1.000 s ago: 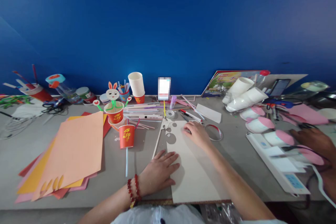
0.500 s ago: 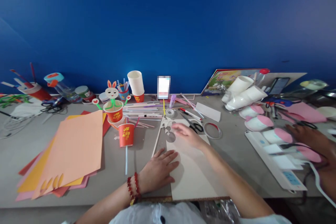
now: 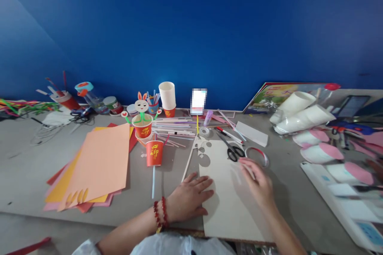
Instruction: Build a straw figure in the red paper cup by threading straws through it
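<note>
My left hand (image 3: 191, 199) lies flat with its fingers spread, partly on the table and reaching the left edge of a white sheet of paper (image 3: 227, 215). Round holes are cut into that sheet's top left corner. Above the right side of the sheet is my right hand (image 3: 259, 183), empty, with fingers loosely apart. Its fingertips are close to the black handles of a pair of scissors (image 3: 235, 153); whether they touch cannot be made out. A roll of tape (image 3: 266, 159) lies just beyond that hand. Left of the sheet is a white paper straw (image 3: 189, 159).
Stacked coloured paper (image 3: 104, 159) lies at left. Red paper cups (image 3: 154, 153), one bearing a rabbit figure (image 3: 141, 106), stand beside it. Straws (image 3: 172, 125) and markers lie behind. Pink-ended white cups (image 3: 321, 153) and a power strip (image 3: 320, 191) are at right.
My right hand has moved right and nearer to me, from the cut holes towards the scissors handles. My left hand stays flat. The whole view has shifted slightly.
</note>
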`<state>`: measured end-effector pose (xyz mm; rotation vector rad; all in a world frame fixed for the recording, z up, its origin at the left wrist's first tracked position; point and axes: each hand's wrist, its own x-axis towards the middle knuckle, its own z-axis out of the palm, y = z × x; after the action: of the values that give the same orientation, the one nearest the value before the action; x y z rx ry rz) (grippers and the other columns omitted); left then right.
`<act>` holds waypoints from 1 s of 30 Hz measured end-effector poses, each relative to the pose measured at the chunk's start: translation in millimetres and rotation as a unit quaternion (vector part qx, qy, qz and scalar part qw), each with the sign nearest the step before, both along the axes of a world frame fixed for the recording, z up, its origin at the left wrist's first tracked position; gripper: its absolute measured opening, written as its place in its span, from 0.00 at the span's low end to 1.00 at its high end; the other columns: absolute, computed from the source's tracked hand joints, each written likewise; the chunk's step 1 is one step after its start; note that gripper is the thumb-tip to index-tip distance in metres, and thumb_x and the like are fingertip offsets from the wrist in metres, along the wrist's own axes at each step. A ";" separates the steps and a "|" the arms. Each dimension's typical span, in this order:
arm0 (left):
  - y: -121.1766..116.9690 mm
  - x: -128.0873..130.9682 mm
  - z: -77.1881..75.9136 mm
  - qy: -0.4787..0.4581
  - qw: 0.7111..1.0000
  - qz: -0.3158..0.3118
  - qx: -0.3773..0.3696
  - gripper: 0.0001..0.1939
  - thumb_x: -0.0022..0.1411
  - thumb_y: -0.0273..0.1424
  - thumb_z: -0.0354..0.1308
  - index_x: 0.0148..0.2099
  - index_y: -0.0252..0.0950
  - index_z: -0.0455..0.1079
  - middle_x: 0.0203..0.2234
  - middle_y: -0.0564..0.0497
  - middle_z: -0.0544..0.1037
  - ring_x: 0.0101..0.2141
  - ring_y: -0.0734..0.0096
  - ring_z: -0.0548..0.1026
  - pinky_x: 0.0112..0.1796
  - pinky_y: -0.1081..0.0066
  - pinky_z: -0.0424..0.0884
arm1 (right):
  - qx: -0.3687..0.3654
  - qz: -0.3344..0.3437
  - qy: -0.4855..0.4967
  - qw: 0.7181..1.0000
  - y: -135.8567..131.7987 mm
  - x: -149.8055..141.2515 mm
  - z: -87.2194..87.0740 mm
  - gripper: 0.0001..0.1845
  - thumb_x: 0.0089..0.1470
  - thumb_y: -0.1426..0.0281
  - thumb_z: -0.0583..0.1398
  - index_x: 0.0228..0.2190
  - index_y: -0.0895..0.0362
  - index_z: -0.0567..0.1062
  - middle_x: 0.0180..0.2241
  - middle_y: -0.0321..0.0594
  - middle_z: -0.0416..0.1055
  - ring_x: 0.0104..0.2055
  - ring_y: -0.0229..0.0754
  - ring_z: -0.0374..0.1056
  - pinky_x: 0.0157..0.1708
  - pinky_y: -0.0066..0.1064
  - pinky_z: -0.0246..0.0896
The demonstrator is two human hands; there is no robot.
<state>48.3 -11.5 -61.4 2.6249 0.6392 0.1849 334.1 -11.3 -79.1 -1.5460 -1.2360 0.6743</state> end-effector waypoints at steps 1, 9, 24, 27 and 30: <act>-0.1 0.0 0.4 0.000 1.000 0.002 0.001 0.29 0.68 0.46 0.53 0.66 0.37 0.60 0.68 0.41 0.59 0.67 0.54 0.57 0.65 0.50 0.49 | 0.030 -0.038 -0.040 0.998 -0.5 5.7 -1.4 0.20 0.54 0.50 0.62 0.38 0.52 0.78 0.45 0.48 0.76 0.50 0.54 0.70 0.55 0.48 0.64; -1.0 0.7 -2.0 -0.001 1.000 0.002 0.001 0.30 0.67 0.45 0.55 0.66 0.37 0.59 0.68 0.41 0.59 0.67 0.54 0.57 0.65 0.49 0.50 | -0.021 0.281 -0.053 0.958 20.5 -36.8 7.8 0.16 0.63 0.59 0.56 0.46 0.53 0.76 0.51 0.47 0.73 0.52 0.48 0.72 0.49 0.37 0.71; -1.1 0.3 -0.6 -0.009 1.000 0.007 -0.008 0.30 0.67 0.45 0.55 0.66 0.38 0.60 0.68 0.41 0.59 0.67 0.55 0.57 0.65 0.49 0.50 | 0.116 0.193 -0.227 0.948 64.6 -63.9 -3.0 0.14 0.63 0.65 0.56 0.49 0.52 0.73 0.53 0.49 0.70 0.58 0.53 0.65 0.58 0.51 0.62; -0.9 0.7 0.0 -0.010 1.000 0.006 -0.001 0.29 0.67 0.45 0.55 0.65 0.38 0.60 0.67 0.42 0.60 0.67 0.56 0.57 0.65 0.50 0.50 | 0.138 0.215 -0.314 0.915 58.8 -69.3 -9.3 0.16 0.64 0.67 0.53 0.51 0.54 0.71 0.54 0.49 0.70 0.58 0.52 0.65 0.57 0.49 0.64; -1.0 1.5 -0.1 -0.010 1.000 0.010 0.001 0.29 0.66 0.45 0.56 0.65 0.38 0.60 0.67 0.41 0.60 0.67 0.56 0.57 0.65 0.50 0.50 | 0.128 0.222 -0.390 0.884 53.3 -77.1 -17.1 0.17 0.63 0.70 0.54 0.52 0.56 0.71 0.56 0.51 0.69 0.58 0.55 0.64 0.58 0.51 0.63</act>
<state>49.9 -12.5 -61.5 2.6158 0.6588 0.2179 257.0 42.0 -96.1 -1.3421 -2.2315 0.1166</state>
